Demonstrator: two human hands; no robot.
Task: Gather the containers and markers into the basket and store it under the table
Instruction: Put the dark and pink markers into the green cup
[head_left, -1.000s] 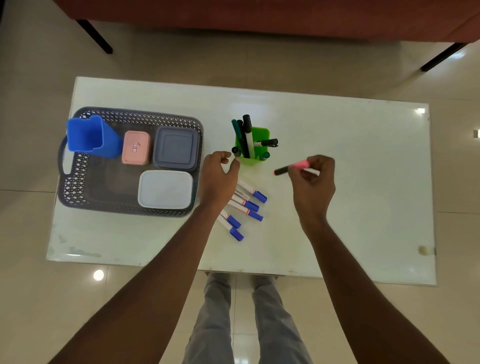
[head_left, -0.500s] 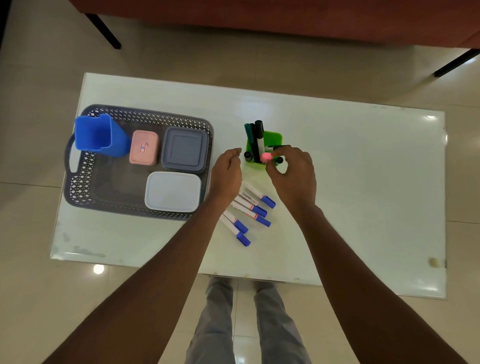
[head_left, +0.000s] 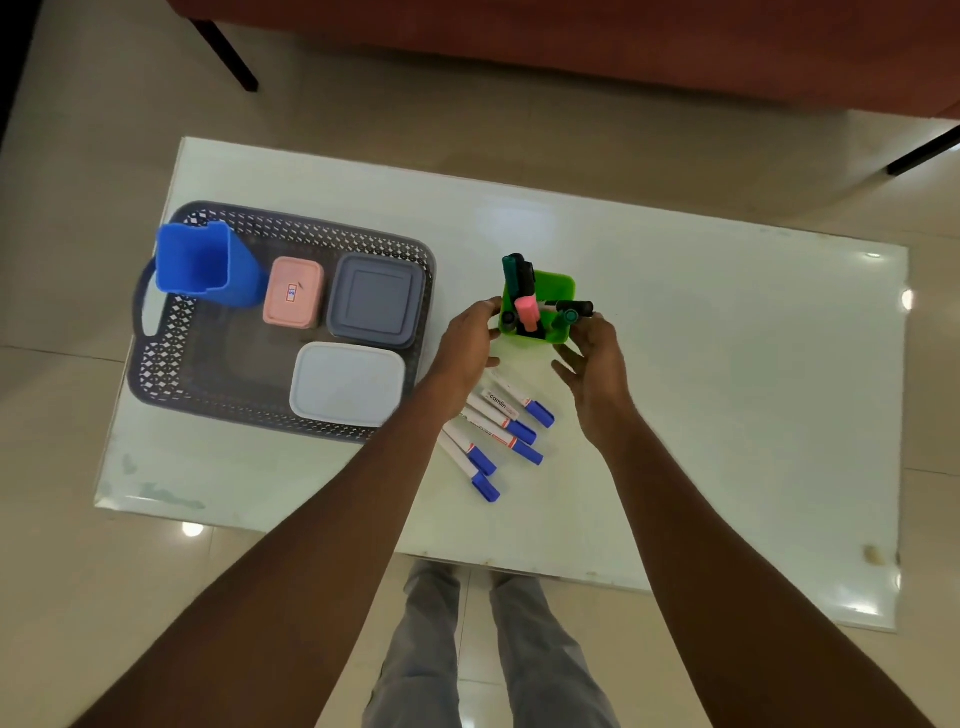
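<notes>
A glossy white tabletop stands on a floor of pale beige tiles with thin grout lines. Bright spots of ceiling light glint on the tabletop's right edge and on the tiles at the lower left. Beyond the tabletop, a reddish-brown sofa rests on dark slanted legs.
</notes>
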